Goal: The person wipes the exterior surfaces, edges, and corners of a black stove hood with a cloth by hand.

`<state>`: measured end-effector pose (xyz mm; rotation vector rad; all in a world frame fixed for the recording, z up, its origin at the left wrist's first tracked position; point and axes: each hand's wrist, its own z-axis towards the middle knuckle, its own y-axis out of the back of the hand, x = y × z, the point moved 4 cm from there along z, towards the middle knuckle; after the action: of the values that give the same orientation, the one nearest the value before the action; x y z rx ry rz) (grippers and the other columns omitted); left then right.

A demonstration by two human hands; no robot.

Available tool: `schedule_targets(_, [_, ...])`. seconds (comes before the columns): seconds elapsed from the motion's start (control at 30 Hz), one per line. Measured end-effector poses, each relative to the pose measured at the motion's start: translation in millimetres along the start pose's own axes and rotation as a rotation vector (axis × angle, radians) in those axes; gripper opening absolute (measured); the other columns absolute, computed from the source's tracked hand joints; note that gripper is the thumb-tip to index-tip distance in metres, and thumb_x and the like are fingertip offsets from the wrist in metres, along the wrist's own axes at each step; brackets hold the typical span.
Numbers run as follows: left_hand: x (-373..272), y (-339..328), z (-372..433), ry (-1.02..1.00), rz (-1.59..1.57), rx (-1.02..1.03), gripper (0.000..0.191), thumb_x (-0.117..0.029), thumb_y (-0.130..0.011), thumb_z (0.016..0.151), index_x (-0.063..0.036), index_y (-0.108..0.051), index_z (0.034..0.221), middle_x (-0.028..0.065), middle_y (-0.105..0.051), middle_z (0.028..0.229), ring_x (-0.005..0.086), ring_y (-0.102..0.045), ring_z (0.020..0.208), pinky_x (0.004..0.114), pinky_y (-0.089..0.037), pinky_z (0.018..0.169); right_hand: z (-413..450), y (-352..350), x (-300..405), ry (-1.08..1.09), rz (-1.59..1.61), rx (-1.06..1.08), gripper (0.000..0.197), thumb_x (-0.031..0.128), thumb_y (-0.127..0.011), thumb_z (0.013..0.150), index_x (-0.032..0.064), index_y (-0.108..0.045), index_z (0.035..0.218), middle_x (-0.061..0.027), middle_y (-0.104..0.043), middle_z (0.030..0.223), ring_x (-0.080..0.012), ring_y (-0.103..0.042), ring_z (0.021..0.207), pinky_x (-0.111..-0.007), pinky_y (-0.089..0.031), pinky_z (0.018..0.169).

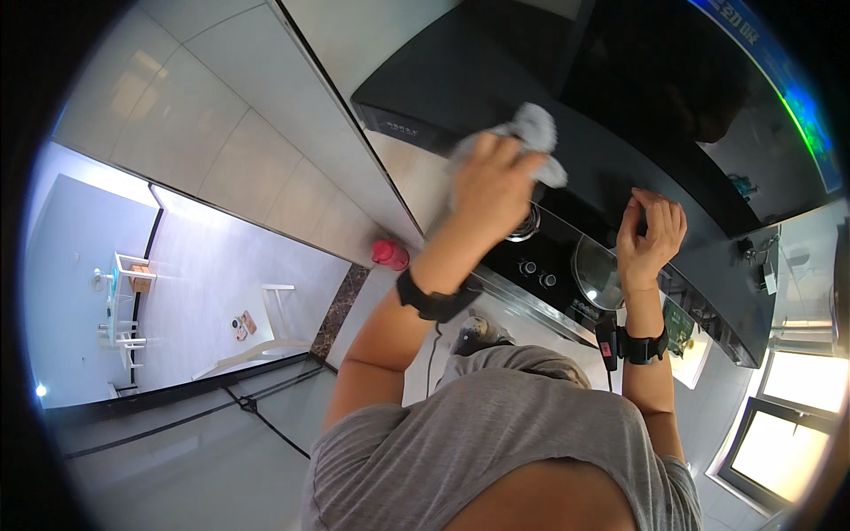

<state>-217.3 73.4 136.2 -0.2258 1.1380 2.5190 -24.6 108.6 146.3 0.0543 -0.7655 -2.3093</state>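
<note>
A grey-white cloth is bunched under my left hand, which presses it against the front of a black range hood. The hand is slightly blurred. My right hand holds nothing that I can see; its fingers are loosely bent, with a gap beside the thumb. It is over the right part of the hood, and whether its fingertips touch the surface I cannot tell. Beneath the hood is a black glass gas cooktop with a burner partly hidden by my left hand.
A round glass-like lid or pan is on the cooktop beside the control knobs. A pink bottle stands near the tiled wall. A glass door borders the left. A plug and cable hang at the hood's right.
</note>
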Motion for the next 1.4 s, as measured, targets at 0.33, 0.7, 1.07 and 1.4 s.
schedule_targets(0.33, [58,17,-10,0.037,0.113,-0.019,0.036,-0.004,-0.057,0.066,-0.017,-0.06,0.1,0.0047,-0.054,0.096,0.0275,-0.046,0.094,0.035,-0.041,0.081,-3,1,-1,-0.003,0.02,0.013,0.015,0.0,-0.057,0.068,0.0087,-0.057,0.08,-0.0023,-0.059,0.079,-0.0216,-0.054,0.081,-0.039,-0.033,0.087])
schedule_targets(0.7, [183,55,43,0.438,0.56,0.207,0.028,-0.014,-0.053,0.075,-0.0178,-0.061,0.102,0.0064,-0.062,0.089,0.0263,-0.054,0.087,0.037,-0.046,0.074,-1,1,3,0.013,0.027,0.018,0.015,-0.001,-0.056,0.068,0.0084,-0.056,0.08,-0.0021,-0.058,0.08,-0.0211,-0.053,0.082,-0.04,-0.033,0.088])
schedule_targets(1.07, [188,65,41,0.397,0.374,0.378,0.029,-0.014,-0.051,0.079,-0.0169,-0.059,0.107,0.0087,-0.061,0.096,0.0266,-0.052,0.094,0.038,-0.045,0.078,0,3,-1,-0.011,0.049,0.011,0.016,0.0,-0.056,0.066,0.0089,-0.056,0.08,-0.0018,-0.058,0.079,-0.0212,-0.053,0.083,-0.04,-0.032,0.089])
schedule_targets(1.4, [170,63,45,0.388,0.107,0.319,0.028,-0.014,-0.055,0.077,-0.013,-0.058,0.105,0.0132,-0.06,0.095,0.0312,-0.054,0.088,0.037,-0.043,0.079,0,4,5,-0.007,0.03,0.01,0.017,0.0,-0.056,0.067,0.0086,-0.058,0.081,-0.0024,-0.059,0.081,-0.0213,-0.054,0.083,-0.039,-0.032,0.09])
